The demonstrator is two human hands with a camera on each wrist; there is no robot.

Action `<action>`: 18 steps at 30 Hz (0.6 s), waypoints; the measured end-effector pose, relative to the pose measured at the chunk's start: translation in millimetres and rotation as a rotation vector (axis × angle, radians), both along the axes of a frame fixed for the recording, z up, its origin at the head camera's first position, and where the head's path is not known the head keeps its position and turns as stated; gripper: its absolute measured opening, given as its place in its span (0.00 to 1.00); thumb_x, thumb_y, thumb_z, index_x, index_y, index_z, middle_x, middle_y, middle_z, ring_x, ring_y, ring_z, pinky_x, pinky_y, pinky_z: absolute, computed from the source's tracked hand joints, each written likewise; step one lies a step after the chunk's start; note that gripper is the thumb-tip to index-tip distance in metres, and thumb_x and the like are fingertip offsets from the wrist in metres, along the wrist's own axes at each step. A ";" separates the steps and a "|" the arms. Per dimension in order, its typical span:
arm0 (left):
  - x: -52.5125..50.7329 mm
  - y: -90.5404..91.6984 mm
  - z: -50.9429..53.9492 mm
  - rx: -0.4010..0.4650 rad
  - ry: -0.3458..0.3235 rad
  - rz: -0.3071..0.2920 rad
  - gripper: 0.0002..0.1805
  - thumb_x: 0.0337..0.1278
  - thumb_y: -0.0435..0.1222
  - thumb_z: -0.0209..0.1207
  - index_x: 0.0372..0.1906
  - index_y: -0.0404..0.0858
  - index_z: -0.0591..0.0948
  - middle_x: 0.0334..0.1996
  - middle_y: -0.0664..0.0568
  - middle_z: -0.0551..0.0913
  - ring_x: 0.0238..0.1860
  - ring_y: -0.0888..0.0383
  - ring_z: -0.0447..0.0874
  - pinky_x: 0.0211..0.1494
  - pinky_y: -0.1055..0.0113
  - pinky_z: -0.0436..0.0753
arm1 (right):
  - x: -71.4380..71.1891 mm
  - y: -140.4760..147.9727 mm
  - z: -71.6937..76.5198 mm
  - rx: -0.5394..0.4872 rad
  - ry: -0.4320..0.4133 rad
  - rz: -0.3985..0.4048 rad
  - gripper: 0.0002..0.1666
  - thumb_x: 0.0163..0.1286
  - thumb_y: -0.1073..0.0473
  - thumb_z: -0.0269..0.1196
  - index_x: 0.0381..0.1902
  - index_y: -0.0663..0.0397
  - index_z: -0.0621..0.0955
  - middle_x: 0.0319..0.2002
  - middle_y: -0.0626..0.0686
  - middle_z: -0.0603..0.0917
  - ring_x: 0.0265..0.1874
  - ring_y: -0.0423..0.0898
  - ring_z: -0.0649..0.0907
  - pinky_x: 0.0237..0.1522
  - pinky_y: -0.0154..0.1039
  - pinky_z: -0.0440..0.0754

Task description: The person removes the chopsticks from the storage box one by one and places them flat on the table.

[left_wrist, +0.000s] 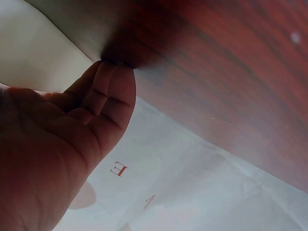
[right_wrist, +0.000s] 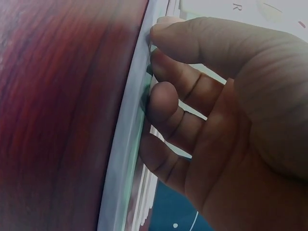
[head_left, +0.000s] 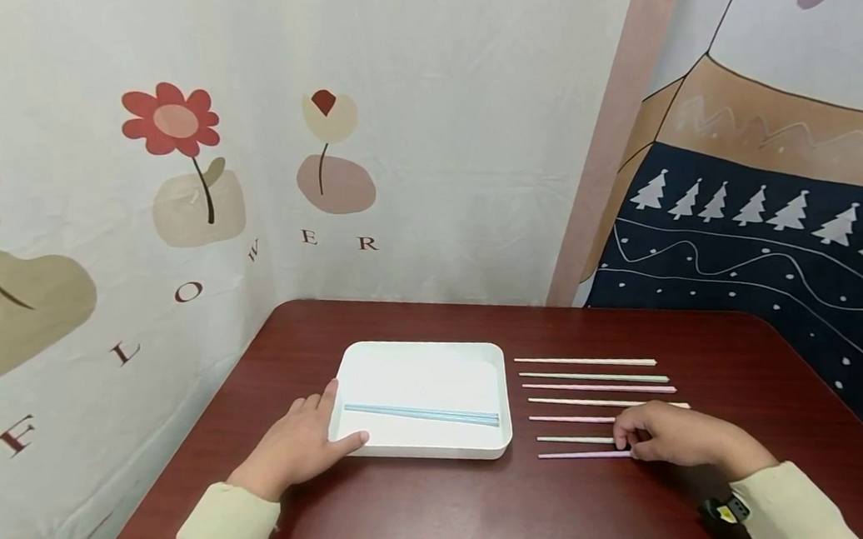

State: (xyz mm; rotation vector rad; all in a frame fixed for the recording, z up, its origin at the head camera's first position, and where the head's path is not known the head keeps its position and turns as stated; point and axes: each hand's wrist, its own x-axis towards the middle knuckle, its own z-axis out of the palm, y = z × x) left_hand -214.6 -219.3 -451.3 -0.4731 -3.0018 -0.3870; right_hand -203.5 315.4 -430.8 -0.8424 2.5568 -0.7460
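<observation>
My left hand (head_left: pixel 304 441) holds the near left corner of a white tray (head_left: pixel 429 451), thumb at the front rim and fingers along the left side. In the tray lie blue chopsticks (head_left: pixel 422 414), close together. My right hand (head_left: pixel 676 432) is low over a row of chopsticks to the right of the tray. Its thumb and forefinger pinch the nearest one, a purple chopstick (head_left: pixel 580 455). In the right wrist view the other curled fingers come up against a green chopstick (right_wrist: pixel 126 192) beside the purple chopstick (right_wrist: pixel 118 159). The hand hides their right ends.
Farther back in the row lie pink, green and cream chopsticks, such as a pink chopstick (head_left: pixel 598 387). All stand on a dark red wooden table (head_left: pixel 434 520). A printed curtain (head_left: pixel 454 159) hangs behind it. A small black device (head_left: pixel 724 510) is at the right wrist.
</observation>
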 end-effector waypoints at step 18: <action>-1.5 -0.3 -1.5 0.001 -0.002 0.004 0.60 0.53 0.72 0.54 0.74 0.28 0.58 0.57 0.37 0.75 0.57 0.41 0.72 0.54 0.46 0.75 | -4.7 -3.3 2.5 -0.008 0.011 0.009 0.13 0.65 0.69 0.63 0.34 0.42 0.81 0.27 0.39 0.75 0.25 0.35 0.73 0.28 0.35 0.73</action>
